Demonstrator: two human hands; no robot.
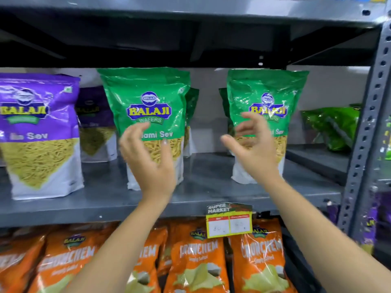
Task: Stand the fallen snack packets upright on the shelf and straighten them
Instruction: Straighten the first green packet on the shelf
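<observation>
Two green sev packets stand upright on the grey shelf [203,178]: the left green packet [148,98] and the right green packet [266,89]. More green packets stand behind each. My left hand [148,159] is raised in front of the left packet's lower half, fingers apart and curled, holding nothing. My right hand [254,144] hovers in front of the right packet's lower left, fingers spread, empty. A purple sev packet [40,134] stands upright at the left, with a second purple packet [95,123] behind it.
A bright green packet [332,125] lies tilted at the back right, past the perforated upright post [368,127]. Orange Crunchem packets [196,259] fill the shelf below. A yellow price tag [229,225] hangs on the shelf edge.
</observation>
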